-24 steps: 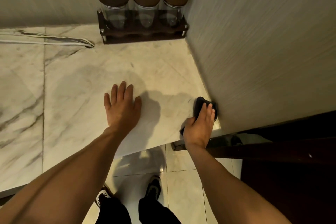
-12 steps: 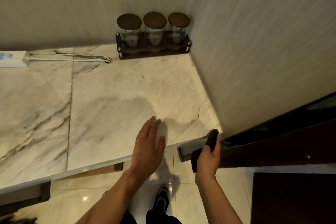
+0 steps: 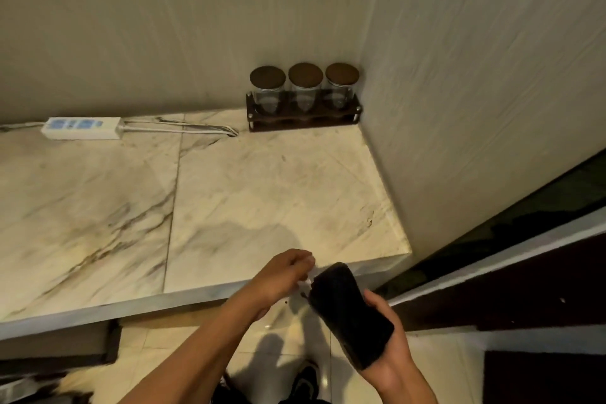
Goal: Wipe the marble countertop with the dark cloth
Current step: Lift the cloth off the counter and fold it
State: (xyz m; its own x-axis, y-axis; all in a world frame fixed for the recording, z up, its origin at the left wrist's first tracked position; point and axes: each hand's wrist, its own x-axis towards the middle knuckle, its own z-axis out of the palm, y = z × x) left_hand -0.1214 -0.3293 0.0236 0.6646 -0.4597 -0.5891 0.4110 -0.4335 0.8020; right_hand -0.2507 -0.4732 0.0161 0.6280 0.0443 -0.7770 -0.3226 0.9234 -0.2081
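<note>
The white marble countertop (image 3: 249,207) with grey veins fills the middle of the view and ends at a front edge. The dark cloth (image 3: 351,311), folded into a thick pad, lies in my right hand (image 3: 390,354), held palm-up in front of the counter's edge, above the floor. My left hand (image 3: 282,275) is curled beside the cloth's upper end, over the counter's front edge, fingertips pinched together near the cloth's corner. Whether it holds anything small is too blurred to tell.
A dark wooden rack (image 3: 303,115) with three lidded glass jars stands in the back right corner. A white power strip (image 3: 82,128) and its cables lie along the back wall at left. A wall closes the right side. Tiled floor (image 3: 295,341) and my shoes are below.
Both hands have come off the countertop and back toward me. My right hand turned palm-up with the cloth. My left hand went from flat to curled beside the cloth. The view pulled back.
</note>
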